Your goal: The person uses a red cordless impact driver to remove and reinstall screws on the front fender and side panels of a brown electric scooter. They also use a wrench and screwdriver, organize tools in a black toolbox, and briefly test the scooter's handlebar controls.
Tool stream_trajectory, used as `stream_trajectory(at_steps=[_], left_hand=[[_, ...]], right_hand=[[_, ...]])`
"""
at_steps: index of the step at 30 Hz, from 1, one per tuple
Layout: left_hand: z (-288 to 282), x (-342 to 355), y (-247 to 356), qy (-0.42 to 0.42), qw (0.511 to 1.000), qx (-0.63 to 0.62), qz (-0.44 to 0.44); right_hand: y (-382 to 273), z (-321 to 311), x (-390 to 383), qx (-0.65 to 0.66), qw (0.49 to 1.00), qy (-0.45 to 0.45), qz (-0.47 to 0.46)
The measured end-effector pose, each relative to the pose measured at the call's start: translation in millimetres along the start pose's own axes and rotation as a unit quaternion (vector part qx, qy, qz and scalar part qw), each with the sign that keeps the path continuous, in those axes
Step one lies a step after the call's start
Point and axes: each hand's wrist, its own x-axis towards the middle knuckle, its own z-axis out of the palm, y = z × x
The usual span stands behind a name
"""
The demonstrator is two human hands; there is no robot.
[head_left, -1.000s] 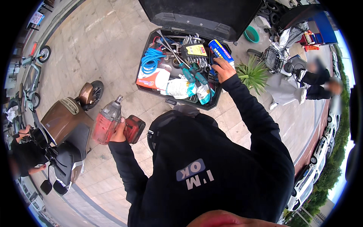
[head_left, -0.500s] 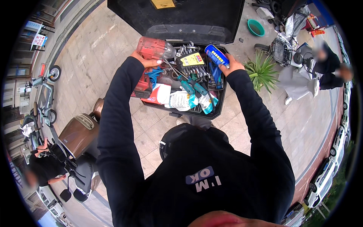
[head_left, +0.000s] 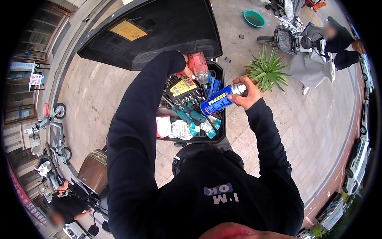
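- The right hand (head_left: 247, 95) is wrapping its fingers around the top end of a blue spray can (head_left: 218, 102), thumb lying along the side near the white cap.
- The can is tilting, cap up toward the hand and its base pointing down-left, hanging over the right edge of the open tool case (head_left: 221, 131).
- The left hand (head_left: 186, 70) is clenching around the grip of a red power drill (head_left: 199, 67); the sleeve is covering most of the hand, so only the knuckles are showing.
- The drill is sitting at the far end of the case, just under the raised black lid (head_left: 159, 32).
- Inside the case, teal-handled screwdrivers (head_left: 190, 114) are lying across one another, with a yellow card pack (head_left: 182, 87) beyond them and white packets (head_left: 179, 129) at the near end.
- Both black sleeves are reaching forward over a dark helmet (head_left: 191, 157) below the case.
- Off to the right, a spiky green plant (head_left: 267, 71) is standing on the paving, near a parked scooter with a basket (head_left: 292, 40) and another person beside it.
- A brown scooter (head_left: 93, 171) is standing at the lower left.
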Motion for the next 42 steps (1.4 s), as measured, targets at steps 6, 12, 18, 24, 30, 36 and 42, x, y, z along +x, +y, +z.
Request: stream_trajectory(at_steps=[6,12,18,24,30,36,42], left_hand=[[13,6,12,0.119,0.979,0.165,0.023],[27,-16,-9,0.362,0.896,0.222,0.134],[72,-80,-43,0.568,0.793,0.045,0.218],[215,-130,-114,0.627,0.652,-0.345,0.251],[400,-184,-151,0.647,0.42,-0.613,0.169],[480,-225,-167,0.721,0.292,-0.603,0.176],[558,-323,-233,0.705,0.164,-0.638,0.262]], right_hand=[[18,29,41,0.129,0.99,-0.015,0.057],[57,43,106,-0.092,0.992,0.053,0.07],[14,48,95,-0.266,0.96,0.09,0.011],[9,75,70,-0.401,0.901,0.127,-0.111],[-48,121,50,-0.333,0.902,0.05,-0.271],[-110,270,-20,-0.335,0.868,-0.113,-0.35],[-147,493,-248,0.056,0.736,-0.518,-0.432]])
